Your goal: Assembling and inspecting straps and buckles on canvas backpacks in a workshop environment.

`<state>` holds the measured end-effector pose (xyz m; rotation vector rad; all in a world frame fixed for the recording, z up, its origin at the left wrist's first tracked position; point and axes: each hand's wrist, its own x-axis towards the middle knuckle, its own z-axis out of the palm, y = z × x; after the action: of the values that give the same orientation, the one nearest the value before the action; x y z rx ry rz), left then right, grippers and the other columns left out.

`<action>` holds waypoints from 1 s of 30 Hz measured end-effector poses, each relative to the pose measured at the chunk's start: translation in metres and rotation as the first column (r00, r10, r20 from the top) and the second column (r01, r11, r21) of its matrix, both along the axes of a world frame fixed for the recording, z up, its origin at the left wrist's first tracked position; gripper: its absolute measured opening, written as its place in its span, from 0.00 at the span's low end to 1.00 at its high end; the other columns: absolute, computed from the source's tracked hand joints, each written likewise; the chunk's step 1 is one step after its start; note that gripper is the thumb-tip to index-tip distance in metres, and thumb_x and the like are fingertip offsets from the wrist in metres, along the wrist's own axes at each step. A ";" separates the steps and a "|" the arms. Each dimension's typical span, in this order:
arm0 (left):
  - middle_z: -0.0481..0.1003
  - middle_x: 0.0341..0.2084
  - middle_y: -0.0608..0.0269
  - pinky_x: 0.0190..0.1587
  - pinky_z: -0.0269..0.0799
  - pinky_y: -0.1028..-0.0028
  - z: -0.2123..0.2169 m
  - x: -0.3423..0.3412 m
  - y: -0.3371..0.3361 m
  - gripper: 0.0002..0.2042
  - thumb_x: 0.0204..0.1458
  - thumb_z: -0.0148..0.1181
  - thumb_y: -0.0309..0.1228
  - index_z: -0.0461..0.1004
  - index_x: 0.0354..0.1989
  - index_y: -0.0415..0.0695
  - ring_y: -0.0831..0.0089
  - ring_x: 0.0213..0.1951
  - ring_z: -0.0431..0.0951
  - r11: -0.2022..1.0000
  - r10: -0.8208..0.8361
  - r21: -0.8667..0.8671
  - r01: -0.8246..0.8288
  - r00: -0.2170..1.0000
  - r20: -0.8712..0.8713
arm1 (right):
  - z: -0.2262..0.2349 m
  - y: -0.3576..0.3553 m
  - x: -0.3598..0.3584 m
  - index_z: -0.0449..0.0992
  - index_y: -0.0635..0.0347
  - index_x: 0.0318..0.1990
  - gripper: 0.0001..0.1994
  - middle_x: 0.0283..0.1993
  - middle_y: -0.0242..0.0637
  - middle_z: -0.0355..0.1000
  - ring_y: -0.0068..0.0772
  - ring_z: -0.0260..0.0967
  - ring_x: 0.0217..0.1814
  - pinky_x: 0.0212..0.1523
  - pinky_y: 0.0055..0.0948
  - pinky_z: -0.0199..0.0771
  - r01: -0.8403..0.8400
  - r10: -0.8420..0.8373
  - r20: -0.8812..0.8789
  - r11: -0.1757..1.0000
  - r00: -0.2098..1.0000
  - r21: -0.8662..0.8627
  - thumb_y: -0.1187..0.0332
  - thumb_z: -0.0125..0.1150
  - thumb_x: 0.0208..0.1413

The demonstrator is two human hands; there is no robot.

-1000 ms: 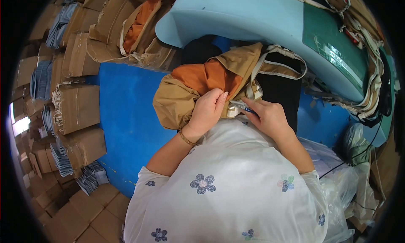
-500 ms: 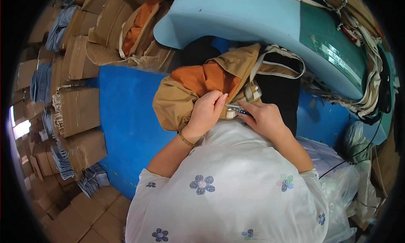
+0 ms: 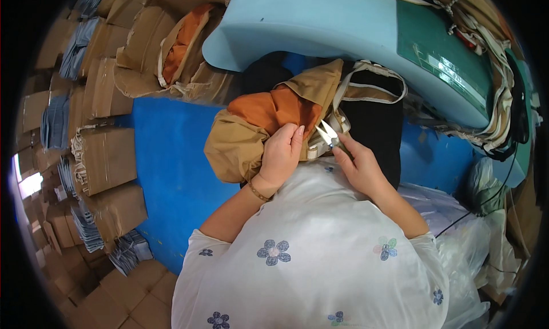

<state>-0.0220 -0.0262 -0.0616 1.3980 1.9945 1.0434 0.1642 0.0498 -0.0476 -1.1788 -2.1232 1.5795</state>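
Note:
A tan cloth bag (image 3: 240, 146) with an orange lining (image 3: 274, 109) and cream webbing straps lies in my lap over a black piece of fabric (image 3: 374, 123). My left hand (image 3: 280, 154) grips the tan cloth near the lining. My right hand (image 3: 357, 166) holds small metal thread snips (image 3: 327, 134), blades apart, pointing at the cream strap by the bag's edge.
A blue mat (image 3: 166, 157) covers the floor to the left. Brown cardboard boxes (image 3: 106, 157) and stacks of folded grey-blue cloth (image 3: 57, 120) line the left side. A light blue foam slab (image 3: 320, 20) and a green cutting mat (image 3: 452, 60) with piled straps stand ahead.
The snips' blades now show, spread apart, above my right fingers. Both hands have shifted slightly on the bag.

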 end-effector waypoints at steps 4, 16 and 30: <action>0.71 0.23 0.49 0.28 0.66 0.60 -0.006 0.004 -0.001 0.07 0.60 0.49 0.30 0.65 0.34 0.38 0.49 0.27 0.72 0.995 0.072 0.062 -0.074 0.997 0.035 | 0.009 -0.011 -0.001 0.67 0.68 0.56 0.22 0.29 0.48 0.74 0.38 0.74 0.29 0.35 0.30 0.72 0.007 -0.004 0.012 0.974 1.000 -0.227 0.65 0.56 0.56; 0.73 0.23 0.51 0.28 0.68 0.63 -0.010 0.004 -0.001 0.08 0.59 0.49 0.25 0.60 0.44 0.38 0.52 0.27 0.75 0.990 0.058 0.129 -0.064 0.997 0.051 | 0.011 -0.013 -0.004 0.67 0.66 0.57 0.21 0.23 0.32 0.71 0.15 0.64 0.18 0.22 0.19 0.66 -0.018 0.022 0.027 0.989 0.999 -0.145 0.67 0.56 0.58; 0.73 0.23 0.51 0.29 0.69 0.63 -0.010 0.004 -0.003 0.09 0.59 0.49 0.25 0.60 0.45 0.38 0.52 0.27 0.75 0.991 0.070 0.111 -0.074 0.996 0.048 | 0.014 -0.015 -0.004 0.72 0.67 0.52 0.20 0.25 0.51 0.72 0.43 0.71 0.24 0.28 0.34 0.70 -0.077 0.078 0.015 0.993 0.997 -0.090 0.65 0.57 0.54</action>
<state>-0.0178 -0.0293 -0.0715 1.3566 1.9951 1.2252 0.1600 0.0345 -0.0336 -1.1558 -2.1547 1.7205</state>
